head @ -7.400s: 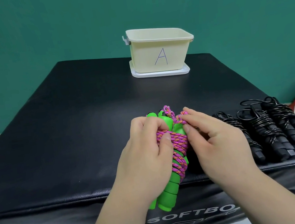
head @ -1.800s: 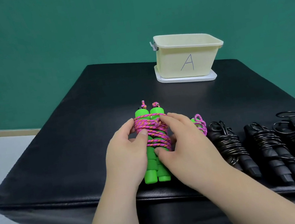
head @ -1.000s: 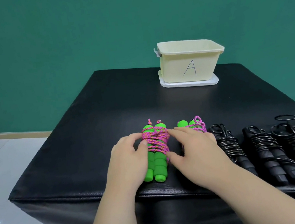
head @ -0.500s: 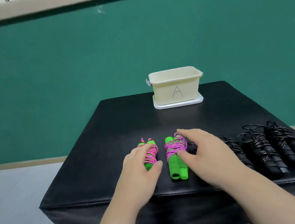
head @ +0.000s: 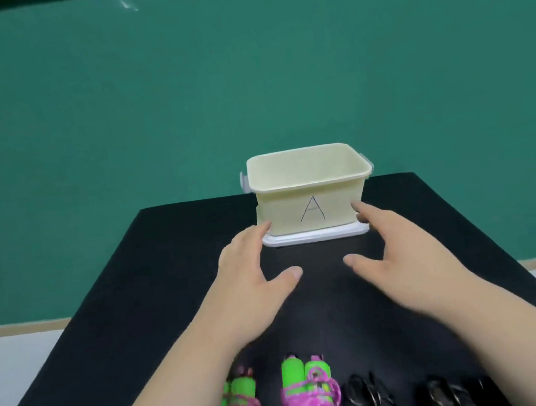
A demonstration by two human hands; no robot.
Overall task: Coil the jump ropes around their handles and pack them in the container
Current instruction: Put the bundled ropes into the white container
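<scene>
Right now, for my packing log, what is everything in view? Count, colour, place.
table: one, black, centre
wall: one, green, behind
lid: one, white, table's far end
container: one, cream, marked A, on the lid
green jump ropes: two, green handles wound in pink cord, near edge
black jump ropes: at least two, black, right of the green ones
left hand: open, by container's left front corner
right hand: open, by its right front corner
</scene>
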